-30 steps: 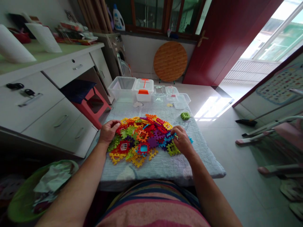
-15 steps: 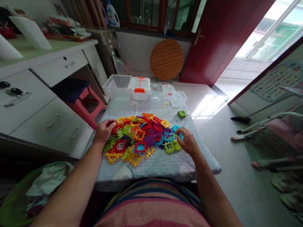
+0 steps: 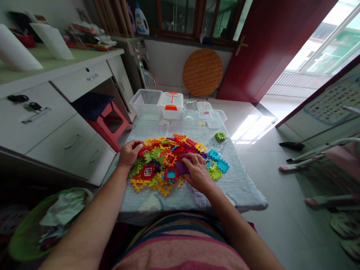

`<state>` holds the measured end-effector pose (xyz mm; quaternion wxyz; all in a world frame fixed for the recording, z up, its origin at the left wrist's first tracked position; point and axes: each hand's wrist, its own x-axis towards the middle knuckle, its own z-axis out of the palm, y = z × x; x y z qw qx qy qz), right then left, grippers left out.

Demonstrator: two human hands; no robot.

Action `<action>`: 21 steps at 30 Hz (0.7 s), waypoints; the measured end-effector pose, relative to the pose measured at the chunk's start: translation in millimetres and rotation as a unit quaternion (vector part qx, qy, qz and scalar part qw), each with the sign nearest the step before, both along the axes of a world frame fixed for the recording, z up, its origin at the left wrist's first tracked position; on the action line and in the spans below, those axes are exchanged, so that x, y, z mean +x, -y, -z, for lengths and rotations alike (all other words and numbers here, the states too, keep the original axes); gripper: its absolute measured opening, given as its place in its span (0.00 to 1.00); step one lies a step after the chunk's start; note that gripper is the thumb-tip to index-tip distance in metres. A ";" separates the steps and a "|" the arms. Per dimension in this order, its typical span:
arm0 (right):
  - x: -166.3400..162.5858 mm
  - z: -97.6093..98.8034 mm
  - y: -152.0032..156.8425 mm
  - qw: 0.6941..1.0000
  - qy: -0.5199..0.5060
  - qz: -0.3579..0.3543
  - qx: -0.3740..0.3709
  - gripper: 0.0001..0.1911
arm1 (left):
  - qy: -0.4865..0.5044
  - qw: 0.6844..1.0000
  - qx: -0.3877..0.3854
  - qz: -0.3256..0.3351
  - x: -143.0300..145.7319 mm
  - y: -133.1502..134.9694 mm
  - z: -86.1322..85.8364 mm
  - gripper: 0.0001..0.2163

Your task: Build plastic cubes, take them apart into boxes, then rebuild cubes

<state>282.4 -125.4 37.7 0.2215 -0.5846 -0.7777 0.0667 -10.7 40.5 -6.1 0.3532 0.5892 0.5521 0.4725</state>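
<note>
A heap of colourful plastic interlocking building pieces (image 3: 169, 159) lies on the cloth-covered table (image 3: 180, 200). My left hand (image 3: 129, 153) rests at the heap's left edge, its fingers stretched out and thumb apart, touching the outer pieces. Over the middle right of the heap, my right hand (image 3: 198, 172) reaches down with spread fingers onto a purple piece (image 3: 182, 167). Blue pieces (image 3: 223, 165) and a light green piece (image 3: 215, 173) lie just right of that hand. A green block built of joined pieces (image 3: 220, 137) sits apart at the table's right.
Along the table's far edge stand an open clear bin (image 3: 146, 103), a lidded box with orange latches (image 3: 171, 107) and smaller clear containers (image 3: 204, 108). A red stool (image 3: 112, 127) is at the left, by white drawers (image 3: 70, 140). A green basket (image 3: 21, 240) holds cloth.
My right hand has moved left from the blue pieces to the middle of the heap. A blue piece it was touching now lies at the right edge. The view has shifted slightly.
</note>
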 end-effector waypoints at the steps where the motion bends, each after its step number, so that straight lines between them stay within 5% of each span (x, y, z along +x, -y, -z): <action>1: 0.9 -0.7 0.9 1.000 -0.005 0.003 0.001 0.26 | 0.002 1.000 -0.001 0.000 0.2 0.4 -0.5 0.15; 11: 42.7 -9.3 11.9 0.998 -0.001 0.057 -0.012 0.26 | 0.002 1.000 0.005 0.005 -3.0 -3.5 6.7 0.15; 21: 34.2 -4.0 -45.1 0.997 -0.041 0.061 0.014 0.08 | 0.002 1.000 0.004 0.005 -2.6 -1.9 3.6 0.14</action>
